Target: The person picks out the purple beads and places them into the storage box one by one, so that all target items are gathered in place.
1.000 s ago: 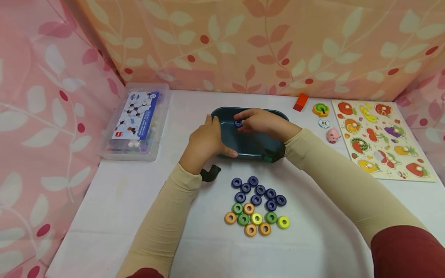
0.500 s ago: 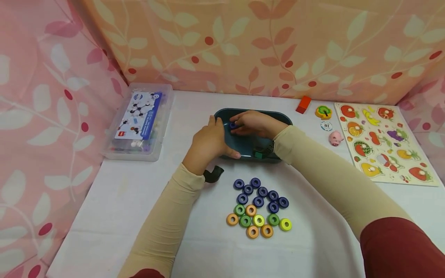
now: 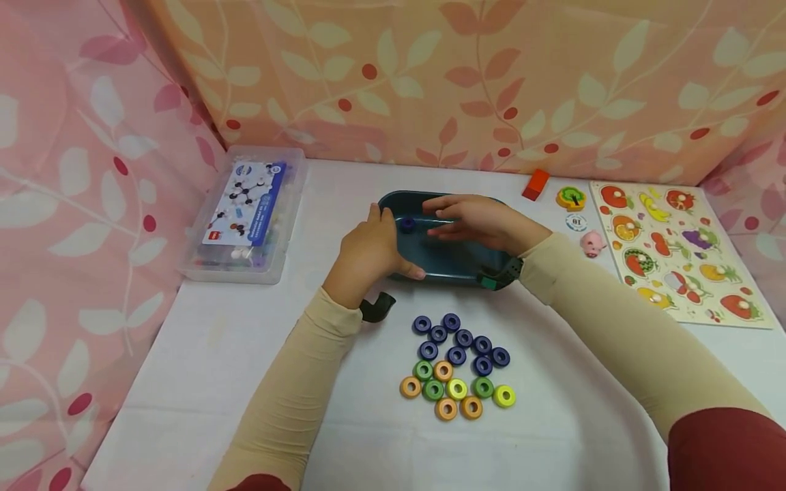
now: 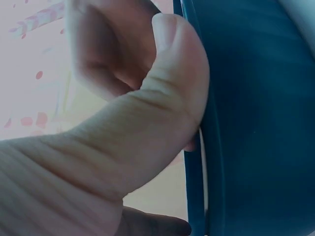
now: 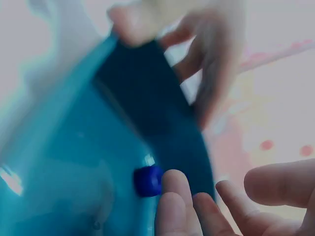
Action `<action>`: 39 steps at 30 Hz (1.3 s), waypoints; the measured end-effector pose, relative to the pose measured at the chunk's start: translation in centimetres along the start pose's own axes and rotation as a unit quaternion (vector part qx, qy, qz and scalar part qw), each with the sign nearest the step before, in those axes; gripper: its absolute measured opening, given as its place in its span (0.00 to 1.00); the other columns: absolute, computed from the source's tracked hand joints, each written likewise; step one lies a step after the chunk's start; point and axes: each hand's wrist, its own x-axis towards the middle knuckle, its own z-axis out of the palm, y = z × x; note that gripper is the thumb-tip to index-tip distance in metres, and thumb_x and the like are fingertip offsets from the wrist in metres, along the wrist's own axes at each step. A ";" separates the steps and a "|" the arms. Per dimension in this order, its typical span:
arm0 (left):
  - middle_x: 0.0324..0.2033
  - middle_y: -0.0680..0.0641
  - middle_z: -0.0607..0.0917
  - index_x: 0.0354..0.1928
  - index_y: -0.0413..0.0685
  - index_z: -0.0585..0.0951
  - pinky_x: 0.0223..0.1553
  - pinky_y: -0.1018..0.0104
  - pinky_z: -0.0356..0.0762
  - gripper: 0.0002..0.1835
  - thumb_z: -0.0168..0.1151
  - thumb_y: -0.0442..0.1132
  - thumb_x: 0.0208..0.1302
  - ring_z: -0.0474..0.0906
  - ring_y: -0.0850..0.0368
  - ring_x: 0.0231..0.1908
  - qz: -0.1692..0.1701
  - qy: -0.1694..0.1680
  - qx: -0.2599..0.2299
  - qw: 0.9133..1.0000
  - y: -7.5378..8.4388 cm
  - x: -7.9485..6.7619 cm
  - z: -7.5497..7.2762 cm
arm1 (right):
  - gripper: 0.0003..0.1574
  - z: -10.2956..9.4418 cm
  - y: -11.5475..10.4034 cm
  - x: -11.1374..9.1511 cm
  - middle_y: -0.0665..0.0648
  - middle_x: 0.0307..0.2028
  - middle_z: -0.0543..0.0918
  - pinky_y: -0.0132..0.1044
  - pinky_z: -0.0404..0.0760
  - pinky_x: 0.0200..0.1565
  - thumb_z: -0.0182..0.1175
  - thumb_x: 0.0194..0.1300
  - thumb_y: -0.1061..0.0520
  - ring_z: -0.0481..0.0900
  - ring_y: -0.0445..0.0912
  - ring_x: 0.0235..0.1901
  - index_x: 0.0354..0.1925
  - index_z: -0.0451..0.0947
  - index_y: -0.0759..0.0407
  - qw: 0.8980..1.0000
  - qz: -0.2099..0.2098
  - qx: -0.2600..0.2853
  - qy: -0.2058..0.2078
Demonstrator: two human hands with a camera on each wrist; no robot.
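Note:
My left hand [image 3: 370, 247] holds the left end of a dark teal plastic tray [image 3: 432, 256], the thumb lying along its near rim. In the right wrist view the other fingers of that hand lie outside the end wall. One dark blue ring [image 3: 408, 224] rests on the tray floor near that end. Over the tray, my right hand [image 3: 475, 221] has loosely extended fingers with nothing between them, to the right of this ring. Nearer to me, a group of dark blue rings [image 3: 456, 356] lies on the white table, beside orange, green and yellow rings [image 3: 456, 389].
A clear plastic case [image 3: 242, 211] with a molecule picture stands at the left. At the back right are a red block [image 3: 536, 185], a tree piece [image 3: 571, 198], a round white piece [image 3: 576, 222], a pink pig [image 3: 592, 244] and a fruit puzzle board [image 3: 678, 252].
My right hand has let go of the dark blue ring at the tray's left end and drawn back to the right. My left hand has stayed on the tray.

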 end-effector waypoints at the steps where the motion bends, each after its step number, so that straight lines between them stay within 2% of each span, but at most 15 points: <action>1: 0.80 0.37 0.46 0.79 0.42 0.49 0.63 0.45 0.73 0.76 0.78 0.72 0.34 0.64 0.38 0.71 0.000 0.000 0.001 1.000 0.0 0.0 0.0 | 0.29 -0.1 0.0 -0.8 0.56 0.77 0.58 0.50 0.67 0.70 0.42 0.81 0.55 0.75 0.56 0.66 0.76 0.60 0.55 1.000 -0.009 -0.007 -0.003; 4: 0.80 0.37 0.45 0.79 0.41 0.49 0.64 0.45 0.72 0.76 0.78 0.72 0.34 0.64 0.37 0.71 0.000 -0.003 0.004 1.000 0.0 0.1 0.0 | 0.29 -0.2 0.1 -3.3 0.56 0.76 0.60 0.49 0.67 0.70 0.42 0.81 0.54 0.79 0.51 0.62 0.75 0.61 0.56 0.999 -0.036 -0.027 -0.014; 9: 0.80 0.37 0.45 0.79 0.41 0.49 0.64 0.46 0.73 0.76 0.78 0.72 0.34 0.64 0.37 0.71 0.000 -0.001 0.004 1.000 0.0 0.1 -0.2 | 0.28 0.7 1.0 -7.3 0.60 0.74 0.63 0.40 0.75 0.63 0.46 0.80 0.54 0.82 0.45 0.56 0.73 0.64 0.59 0.997 -0.065 -0.024 -0.041; 14: 0.79 0.37 0.45 0.79 0.41 0.50 0.64 0.46 0.73 0.75 0.79 0.70 0.35 0.64 0.38 0.71 0.000 0.001 0.000 1.000 -0.1 0.1 -0.2 | 0.27 2.1 3.3 -9.6 0.63 0.70 0.68 0.38 0.78 0.59 0.49 0.78 0.52 0.82 0.48 0.55 0.70 0.68 0.60 0.996 -0.046 -0.022 -0.075; 20: 0.80 0.36 0.44 0.79 0.42 0.51 0.64 0.45 0.72 0.74 0.80 0.70 0.35 0.64 0.37 0.71 0.000 0.004 -0.003 1.000 0.0 0.2 -0.2 | 0.28 2.5 7.0 -9.4 0.63 0.71 0.69 0.40 0.77 0.61 0.48 0.79 0.49 0.82 0.49 0.56 0.70 0.69 0.58 0.994 0.015 -0.031 -0.105; 24: 0.79 0.36 0.44 0.79 0.42 0.51 0.64 0.45 0.72 0.74 0.80 0.70 0.35 0.64 0.37 0.71 -0.001 0.003 -0.001 1.000 0.0 0.2 -0.2 | 0.27 2.4 8.6 -8.3 0.61 0.70 0.71 0.39 0.78 0.58 0.46 0.80 0.49 0.82 0.48 0.55 0.70 0.70 0.58 0.993 0.031 -0.041 -0.109; 34: 0.80 0.36 0.43 0.79 0.42 0.51 0.65 0.46 0.71 0.74 0.79 0.70 0.35 0.63 0.37 0.72 0.004 -0.006 0.001 1.000 -0.1 0.2 -0.1 | 0.24 3.0 9.2 -6.8 0.58 0.64 0.77 0.38 0.78 0.51 0.48 0.79 0.51 0.80 0.49 0.48 0.67 0.74 0.55 0.987 0.044 -0.078 -0.132; 39: 0.80 0.36 0.44 0.79 0.42 0.51 0.65 0.46 0.72 0.74 0.79 0.71 0.35 0.64 0.37 0.71 0.006 -0.006 0.003 1.000 0.1 0.1 0.0 | 0.24 2.8 9.0 -6.8 0.56 0.63 0.77 0.38 0.78 0.54 0.51 0.77 0.51 0.78 0.49 0.50 0.66 0.75 0.54 0.982 0.050 -0.117 -0.140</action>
